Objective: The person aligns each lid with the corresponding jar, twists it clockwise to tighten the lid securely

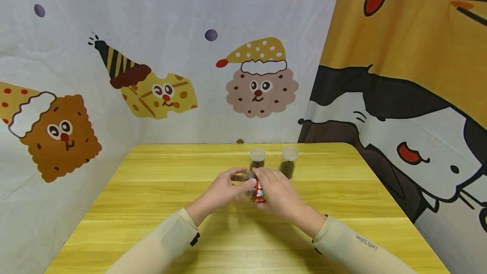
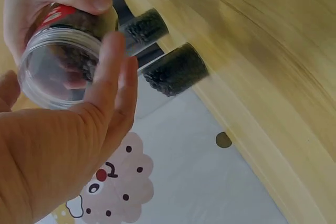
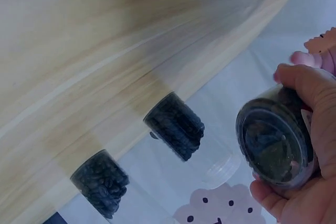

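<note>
A clear jar (image 3: pixel 275 142) with a red label is tipped on its side, its clear ribbed lid (image 2: pixel 39 74) facing left. My right hand (image 1: pixel 281 193) grips the jar's body, with the base showing in the right wrist view. At the lid end, my left hand (image 1: pixel 222 189) has its thumb and fingers curled round the rim. Dark pieces show inside the jar. Just beyond the hands stand two more clear jars, a nearer-to-middle one (image 1: pixel 257 157) and a right one (image 1: pixel 288 166), each partly filled with dark bean-like pieces.
The wooden table (image 1: pixel 160 198) reaches back to a white cloth backdrop (image 1: pixel 171 16) printed with cartoon snacks. On the right hangs an orange cloth (image 1: pixel 418 33) with cartoon animals. Both standing jars sit toward the table's far edge.
</note>
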The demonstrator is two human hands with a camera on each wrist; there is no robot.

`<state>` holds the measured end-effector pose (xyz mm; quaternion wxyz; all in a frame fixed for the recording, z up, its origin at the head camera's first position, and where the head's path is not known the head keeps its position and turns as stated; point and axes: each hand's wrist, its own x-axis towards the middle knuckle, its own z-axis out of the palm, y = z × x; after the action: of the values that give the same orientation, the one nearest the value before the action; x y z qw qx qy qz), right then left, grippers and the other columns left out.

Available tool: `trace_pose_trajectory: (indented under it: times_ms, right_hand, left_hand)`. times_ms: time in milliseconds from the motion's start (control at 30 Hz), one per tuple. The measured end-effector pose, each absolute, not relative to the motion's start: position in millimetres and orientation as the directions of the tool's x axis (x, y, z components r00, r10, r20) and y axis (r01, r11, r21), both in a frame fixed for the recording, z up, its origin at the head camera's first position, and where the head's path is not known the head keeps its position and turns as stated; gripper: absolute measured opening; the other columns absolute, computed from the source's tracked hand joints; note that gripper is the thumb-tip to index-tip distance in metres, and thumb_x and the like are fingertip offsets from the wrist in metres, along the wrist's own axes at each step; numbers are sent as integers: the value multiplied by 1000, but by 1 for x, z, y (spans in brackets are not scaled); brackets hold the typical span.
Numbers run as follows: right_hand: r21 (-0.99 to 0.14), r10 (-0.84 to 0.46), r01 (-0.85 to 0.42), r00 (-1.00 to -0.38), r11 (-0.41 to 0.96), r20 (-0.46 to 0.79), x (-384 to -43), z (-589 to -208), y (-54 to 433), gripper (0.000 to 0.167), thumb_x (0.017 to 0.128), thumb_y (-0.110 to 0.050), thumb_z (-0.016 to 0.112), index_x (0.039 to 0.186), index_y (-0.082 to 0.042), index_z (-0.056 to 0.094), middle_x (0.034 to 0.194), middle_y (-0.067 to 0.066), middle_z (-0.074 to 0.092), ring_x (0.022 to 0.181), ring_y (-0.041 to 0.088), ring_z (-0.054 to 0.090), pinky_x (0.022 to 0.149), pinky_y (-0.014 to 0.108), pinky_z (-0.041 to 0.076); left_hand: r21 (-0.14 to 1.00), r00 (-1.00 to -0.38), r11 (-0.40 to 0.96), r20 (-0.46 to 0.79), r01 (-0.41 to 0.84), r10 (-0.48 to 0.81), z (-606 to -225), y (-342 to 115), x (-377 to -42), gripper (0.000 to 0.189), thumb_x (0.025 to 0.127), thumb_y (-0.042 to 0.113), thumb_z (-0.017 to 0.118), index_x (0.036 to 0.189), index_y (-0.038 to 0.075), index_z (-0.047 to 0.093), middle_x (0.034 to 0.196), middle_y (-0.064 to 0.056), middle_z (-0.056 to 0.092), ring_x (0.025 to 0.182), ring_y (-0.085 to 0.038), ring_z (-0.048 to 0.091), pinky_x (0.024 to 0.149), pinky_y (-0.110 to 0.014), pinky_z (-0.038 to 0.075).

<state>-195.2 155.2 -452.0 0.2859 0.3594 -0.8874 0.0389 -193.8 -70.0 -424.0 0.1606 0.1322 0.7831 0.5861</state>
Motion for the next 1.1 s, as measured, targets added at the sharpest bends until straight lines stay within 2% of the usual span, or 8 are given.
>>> trace_pose_trajectory:
  times_ms: [133, 233, 367, 600, 733, 833, 967, 1100]
  right_hand:
    - [199, -637, -658, -535, 726, 555, -196, -452, 156, 106, 62, -45, 104, 144, 1, 55, 129, 15, 70, 118, 31, 70, 106, 45, 58]
    - [221, -645, -659, -514, 719, 565, -196, -452, 156, 105, 62, -45, 104, 142, 2, 56, 127, 15, 71, 116, 31, 70, 104, 45, 59]
    - [233, -650, -658, -507, 716, 566, -196, -452, 155, 104, 62, -46, 103, 141, 4, 57, 126, 16, 71, 114, 31, 71, 101, 44, 60]
    - [201, -650, -665, -543, 719, 531, -195, -452, 155, 103, 65, -47, 101, 141, 5, 57, 127, 17, 72, 113, 31, 72, 101, 44, 61]
    - [115, -640, -683, -595, 722, 486, -192, -451, 154, 99, 68, -46, 98, 141, 4, 56, 126, 16, 73, 110, 30, 73, 100, 44, 61]
    - [58, -634, -690, -625, 722, 455, -190, -450, 154, 95, 70, -45, 97, 142, 1, 56, 123, 14, 74, 107, 28, 73, 99, 43, 61]
    - [31, -628, -695, -628, 718, 460, -190, -449, 154, 93, 71, -44, 97, 143, -1, 55, 121, 12, 75, 107, 27, 74, 98, 42, 61]
    - [55, -604, -676, -614, 734, 508, -193, -450, 153, 96, 68, -43, 99, 142, -1, 56, 127, 15, 73, 115, 30, 72, 103, 45, 60]
  left_hand:
    - [967, -915, 253, -132, -34, 381, -422, -69, -195, 80, 96, 51, 79, 158, 8, 50, 145, -22, 62, 98, -26, 77, 88, -51, 65]
    - [964, -916, 264, -130, -27, 380, -421, -68, -194, 82, 95, 48, 80, 158, 7, 50, 145, -22, 63, 89, -26, 77, 84, -48, 66]
    - [962, -914, 274, -112, -1, 389, -420, -68, -195, 81, 96, 44, 80, 160, 5, 48, 146, -21, 63, 85, -23, 75, 78, -40, 65]
    - [955, -896, 294, -104, 31, 433, -420, -70, -196, 80, 98, 39, 80, 162, 7, 45, 147, -16, 63, 92, -19, 73, 75, -30, 60]
    - [951, -878, 304, -96, 58, 468, -421, -72, -195, 79, 98, 36, 80, 162, 6, 45, 148, -16, 62, 98, -19, 74, 81, -32, 62]
    - [946, -866, 312, -87, 82, 492, -424, -73, -195, 77, 98, 36, 81, 162, 9, 47, 147, -14, 63, 98, -21, 75, 86, -39, 64]
    - [931, -867, 338, -50, 139, 495, -428, -73, -195, 74, 99, 38, 79, 161, 14, 49, 145, -11, 65, 96, -22, 74, 85, -40, 63]
    - [897, -896, 393, 8, 203, 443, -430, -69, -193, 72, 102, 46, 72, 163, 17, 47, 147, -9, 64, 103, -21, 71, 81, -31, 62]
